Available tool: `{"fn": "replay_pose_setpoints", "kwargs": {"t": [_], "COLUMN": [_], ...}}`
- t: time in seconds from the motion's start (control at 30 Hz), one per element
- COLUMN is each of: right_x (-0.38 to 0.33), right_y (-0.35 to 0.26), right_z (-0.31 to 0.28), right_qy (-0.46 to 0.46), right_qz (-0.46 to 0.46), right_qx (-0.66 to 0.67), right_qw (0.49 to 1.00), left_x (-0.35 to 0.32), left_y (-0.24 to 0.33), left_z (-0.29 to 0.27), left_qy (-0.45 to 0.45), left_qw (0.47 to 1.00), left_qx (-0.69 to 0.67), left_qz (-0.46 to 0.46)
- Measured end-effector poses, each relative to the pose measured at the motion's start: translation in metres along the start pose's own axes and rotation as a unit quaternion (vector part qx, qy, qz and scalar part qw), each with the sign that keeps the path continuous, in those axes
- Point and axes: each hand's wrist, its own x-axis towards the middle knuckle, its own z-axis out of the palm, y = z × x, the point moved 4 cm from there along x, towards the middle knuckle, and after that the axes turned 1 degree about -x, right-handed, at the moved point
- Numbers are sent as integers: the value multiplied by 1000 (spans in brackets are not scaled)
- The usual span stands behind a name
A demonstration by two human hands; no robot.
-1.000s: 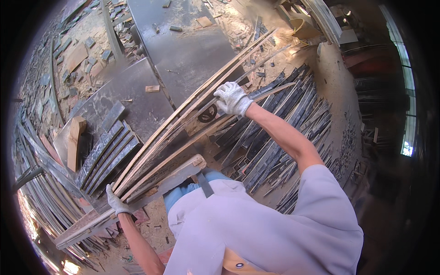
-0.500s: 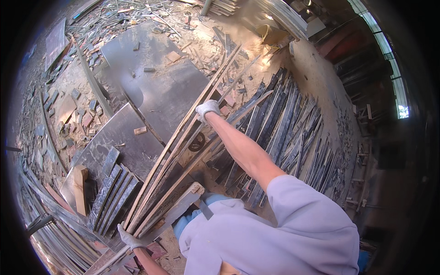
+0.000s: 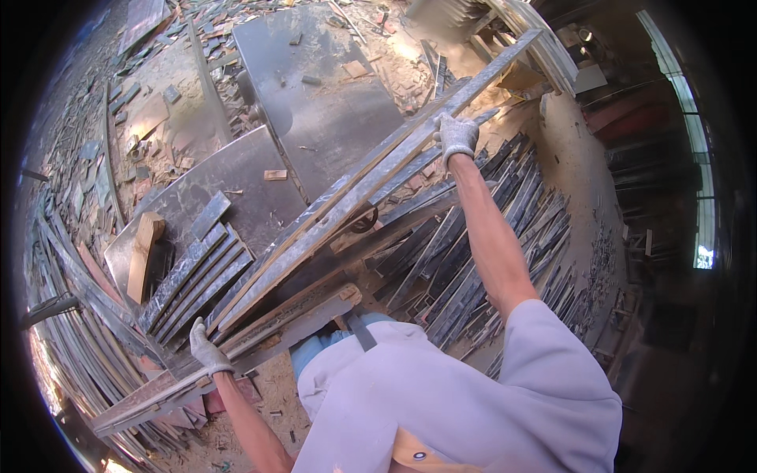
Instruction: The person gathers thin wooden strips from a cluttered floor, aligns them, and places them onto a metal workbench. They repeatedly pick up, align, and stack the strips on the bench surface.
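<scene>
My right hand [image 3: 457,135], in a light grey knit glove, is closed round several long plywood strips [image 3: 359,193] with smooth grey faces and pale wood edges. Its arm is stretched out to the far right. The strips run slantwise from the near left, their far ends tilted up to the right. At their near ends is my gloved left hand [image 3: 206,348], its thumb raised and apart from the other fingers, which are partly hidden. A long wooden rail [image 3: 311,315] lies between the strips and my body, its end near my waist.
Dark sheets [image 3: 315,102] cover the bench surface beyond the strips. A wood block [image 3: 145,256] stands beside stacked short dark boards [image 3: 193,276]. Many narrow strips [image 3: 505,213] are heaped at right, and bent strips [image 3: 83,307] at left. Offcuts [image 3: 154,118] and sawdust lie far left.
My right hand has moved up and to the right with the strips, which now show their broad grey faces. The left hand has moved slightly up. The view has shifted.
</scene>
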Motion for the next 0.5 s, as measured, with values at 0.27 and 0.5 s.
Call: {"fn": "replay_pose_setpoints", "kwargs": {"t": [0.27, 0.5], "right_x": [40, 69], "right_y": [-66, -133], "right_z": [-109, -254], "right_qy": [138, 126], "right_qz": [-135, -330], "right_qx": [84, 235], "right_qw": [977, 906], "left_x": [4, 8], "left_y": [-14, -12], "left_z": [18, 4], "left_qy": [18, 56], "left_qw": [1000, 994], "left_qx": [-1, 42], "left_qz": [-8, 84]}}
